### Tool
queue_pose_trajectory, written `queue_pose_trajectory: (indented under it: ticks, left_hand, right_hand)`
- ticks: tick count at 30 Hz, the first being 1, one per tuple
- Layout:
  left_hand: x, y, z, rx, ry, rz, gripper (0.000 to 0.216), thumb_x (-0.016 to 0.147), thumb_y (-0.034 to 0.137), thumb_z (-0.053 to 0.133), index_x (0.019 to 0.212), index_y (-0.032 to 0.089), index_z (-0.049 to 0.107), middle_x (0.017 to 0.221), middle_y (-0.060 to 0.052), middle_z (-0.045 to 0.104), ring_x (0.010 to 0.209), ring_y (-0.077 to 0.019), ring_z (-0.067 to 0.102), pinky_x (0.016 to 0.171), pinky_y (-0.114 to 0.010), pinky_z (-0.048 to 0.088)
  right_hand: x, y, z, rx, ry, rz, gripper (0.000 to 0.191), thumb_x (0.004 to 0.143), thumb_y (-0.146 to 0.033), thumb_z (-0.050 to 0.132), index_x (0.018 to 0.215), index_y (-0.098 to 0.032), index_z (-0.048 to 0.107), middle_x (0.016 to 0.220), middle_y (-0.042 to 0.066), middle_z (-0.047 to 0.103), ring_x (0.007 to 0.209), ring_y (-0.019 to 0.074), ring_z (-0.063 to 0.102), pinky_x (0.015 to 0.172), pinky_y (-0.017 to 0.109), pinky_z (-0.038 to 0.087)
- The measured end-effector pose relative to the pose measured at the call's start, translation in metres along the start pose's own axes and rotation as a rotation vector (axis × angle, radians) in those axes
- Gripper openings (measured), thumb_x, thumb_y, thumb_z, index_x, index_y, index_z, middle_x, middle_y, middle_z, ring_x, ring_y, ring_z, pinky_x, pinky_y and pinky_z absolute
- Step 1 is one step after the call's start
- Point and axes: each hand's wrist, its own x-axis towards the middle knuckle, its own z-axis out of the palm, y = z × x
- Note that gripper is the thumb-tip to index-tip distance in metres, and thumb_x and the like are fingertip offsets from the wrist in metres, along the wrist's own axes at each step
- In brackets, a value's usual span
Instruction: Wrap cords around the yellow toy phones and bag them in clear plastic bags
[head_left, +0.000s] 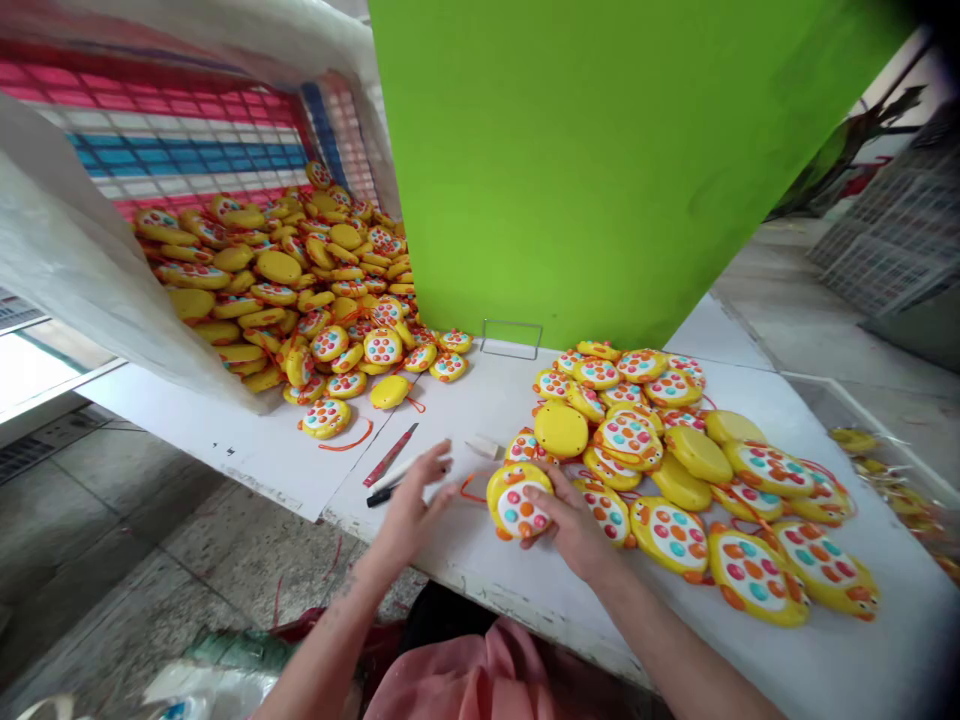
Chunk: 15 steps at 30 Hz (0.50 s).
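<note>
My right hand (pixel 571 525) grips a yellow duck-shaped toy (pixel 517 500) with coloured round buttons, held near the table's front edge; an orange cord trails from it. My left hand (pixel 417 500) rests beside it, fingers stretched toward a white marker (pixel 409 468) and a red utility knife (pixel 390 455) lying on the white table (pixel 495 560). It holds nothing. A small white eraser-like block (pixel 484 446) lies just past my fingertips.
Several more yellow toys (pixel 675 470) are spread to the right of my hands. A big heap of them (pixel 300 290) spills from a woven sack at the back left. A green board (pixel 600 160) stands behind. A bin (pixel 885 460) sits at the right edge.
</note>
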Motion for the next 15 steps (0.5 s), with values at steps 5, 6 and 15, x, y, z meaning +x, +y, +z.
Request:
queue_pose_trajectory:
  ticks: [5, 6, 15]
  left_hand:
    - [0.038, -0.051, -0.093, 0.648, 0.455, -0.153, 0.065, 0.083, 0.049, 0.058, 0.137, 0.015, 0.042, 0.141, -0.019, 0.041, 0.133, -0.0352, 0.037, 0.110, -0.051, 0.031]
    - [0.043, -0.062, -0.107, 0.732, 0.481, -0.273, 0.073, 0.080, 0.054, 0.060, 0.139, 0.016, 0.040, 0.145, -0.020, 0.035, 0.134, -0.0388, 0.034, 0.109, -0.055, 0.030]
    - [0.048, -0.126, -0.151, 0.811, 0.398, -0.418, 0.057, 0.076, 0.042, 0.061, 0.125, 0.014, 0.055, 0.137, -0.018, 0.043, 0.128, -0.0366, 0.038, 0.109, -0.048, 0.029]
  right_hand:
    - [0.021, -0.046, -0.012, 0.409, 0.098, -0.291, 0.030, 0.083, -0.045, 0.065, 0.109, -0.030, 0.063, 0.116, 0.001, 0.067, 0.106, 0.0211, 0.064, 0.078, 0.033, 0.059]
    - [0.022, -0.050, -0.013, 0.445, 0.079, -0.300, 0.032, 0.084, -0.048, 0.063, 0.110, -0.030, 0.063, 0.119, 0.002, 0.067, 0.109, 0.0205, 0.063, 0.083, 0.033, 0.057]
    - [0.015, 0.026, 0.013, 0.001, -0.179, 0.001, 0.035, 0.082, -0.039, 0.069, 0.110, -0.019, 0.064, 0.094, 0.006, 0.072, 0.079, 0.0158, 0.068, 0.073, 0.031, 0.053]
